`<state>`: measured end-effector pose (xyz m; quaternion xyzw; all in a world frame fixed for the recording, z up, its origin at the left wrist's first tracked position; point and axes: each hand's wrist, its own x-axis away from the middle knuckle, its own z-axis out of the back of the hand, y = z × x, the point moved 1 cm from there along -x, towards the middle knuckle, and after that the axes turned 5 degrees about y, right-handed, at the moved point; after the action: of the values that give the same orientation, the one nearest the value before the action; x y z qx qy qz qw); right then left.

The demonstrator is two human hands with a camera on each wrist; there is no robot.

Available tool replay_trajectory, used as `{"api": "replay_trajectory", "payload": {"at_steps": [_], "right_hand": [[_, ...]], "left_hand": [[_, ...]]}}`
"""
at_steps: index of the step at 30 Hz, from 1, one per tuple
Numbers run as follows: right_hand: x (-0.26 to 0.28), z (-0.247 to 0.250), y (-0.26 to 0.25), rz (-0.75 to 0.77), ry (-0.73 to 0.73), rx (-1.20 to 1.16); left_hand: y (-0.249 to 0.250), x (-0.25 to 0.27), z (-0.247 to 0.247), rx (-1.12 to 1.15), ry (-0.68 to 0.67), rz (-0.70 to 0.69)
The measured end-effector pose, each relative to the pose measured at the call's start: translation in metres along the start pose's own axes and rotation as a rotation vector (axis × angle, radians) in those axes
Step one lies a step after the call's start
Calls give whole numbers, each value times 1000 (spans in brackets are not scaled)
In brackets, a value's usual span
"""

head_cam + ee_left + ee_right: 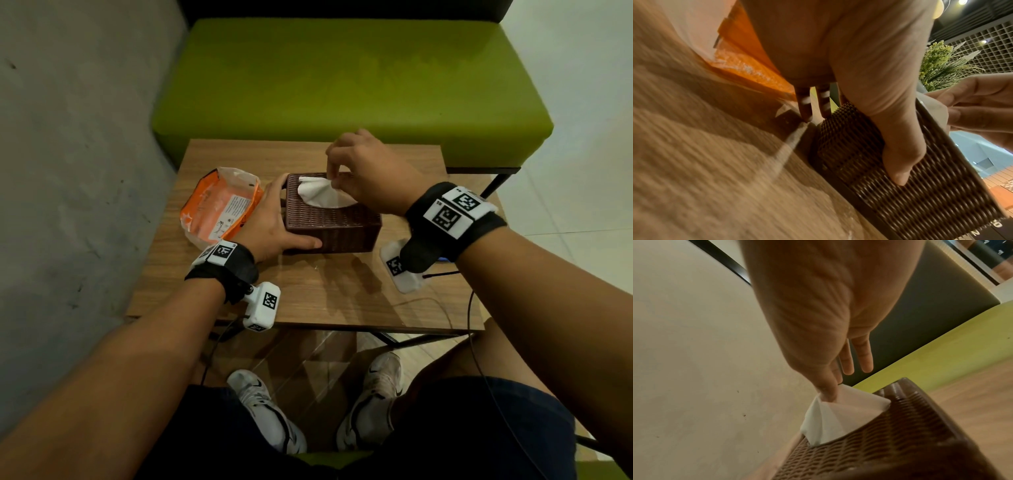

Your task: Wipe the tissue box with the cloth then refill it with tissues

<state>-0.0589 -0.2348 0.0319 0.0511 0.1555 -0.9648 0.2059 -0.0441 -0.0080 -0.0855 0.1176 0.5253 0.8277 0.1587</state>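
Observation:
A dark brown woven tissue box [329,226] [910,186] [890,443] stands on the wooden table [308,294]. A white tissue [320,193] [830,418] sticks up out of the oval slot in its lid. My right hand [363,171] [818,321] is above the box and pinches the top of that tissue between thumb and forefinger. My left hand [270,222] [869,73] clasps the box's left end, thumb along the near side, fingers round the far corner. No cloth is in view.
An opened orange and white tissue packet [219,205] [748,65] lies just left of the box, against my left hand. A green bench [342,85] stands behind the table and a grey wall [68,171] runs along the left. My legs and shoes show below the table.

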Motion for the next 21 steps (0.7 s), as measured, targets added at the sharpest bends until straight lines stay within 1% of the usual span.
{"api": "replay_trajectory", "payload": {"at_steps": [5, 8, 12, 15, 18, 21], "right_hand": [[4, 1, -1, 19, -1, -7], [5, 8, 2, 9, 49, -26], [11, 23, 13, -113, 215, -182], [17, 27, 25, -249, 267, -257], [21, 16, 50, -447, 281, -380], [19, 7, 75, -570, 213, -499]], "left_hand": [[1, 1, 0, -29, 11, 7], [0, 0, 1, -51, 11, 6], [0, 2, 2, -71, 9, 13], [0, 4, 2, -64, 15, 38], [3, 7, 2, -53, 11, 64], [6, 10, 3, -77, 8, 97]]}}
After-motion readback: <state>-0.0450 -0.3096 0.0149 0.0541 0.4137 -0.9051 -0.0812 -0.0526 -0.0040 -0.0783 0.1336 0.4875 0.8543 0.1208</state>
